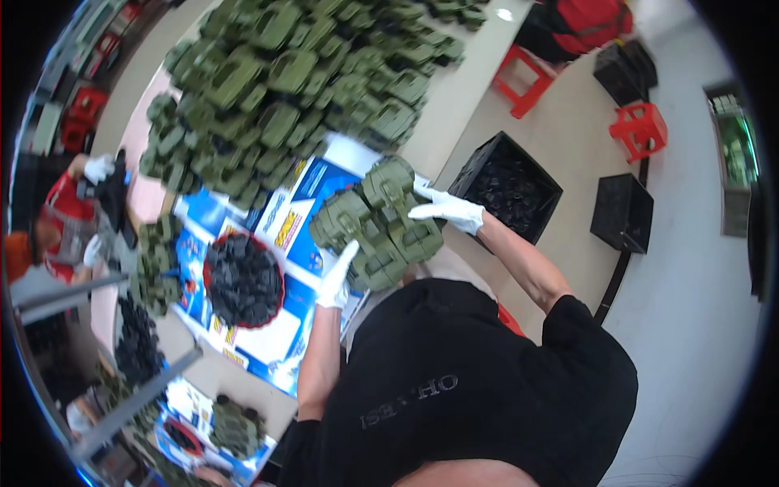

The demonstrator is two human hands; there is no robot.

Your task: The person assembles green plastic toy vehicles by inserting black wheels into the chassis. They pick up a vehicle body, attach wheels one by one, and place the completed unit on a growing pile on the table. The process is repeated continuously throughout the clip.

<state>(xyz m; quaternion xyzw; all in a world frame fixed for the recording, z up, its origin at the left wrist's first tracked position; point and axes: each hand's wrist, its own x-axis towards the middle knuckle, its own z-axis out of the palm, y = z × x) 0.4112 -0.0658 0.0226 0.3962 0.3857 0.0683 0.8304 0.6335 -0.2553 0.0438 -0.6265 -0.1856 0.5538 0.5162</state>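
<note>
A cluster of olive-green moulded plastic parts (377, 227) is held between my two white-gloved hands, in front of my body at the table's edge. My left hand (335, 280) grips its near left side, thumb or finger lying along the surface. From the right, my right hand (450, 211) presses against the other side with its fingers reaching over the edge. The undersides of the parts and some of my fingertips are hidden. Just left of my left hand stands a red-rimmed round tray (281, 294) filled with small black plastic pieces (242, 280).
A large heap of green parts (284, 81) covers the table's far side. Printed blue-and-white sheets (268, 357) lie beneath the tray. Right of the table are a black crate (531, 174) of black pieces, another black crate (621, 213) and red stools (639, 130). A co-worker (69, 211) is at left.
</note>
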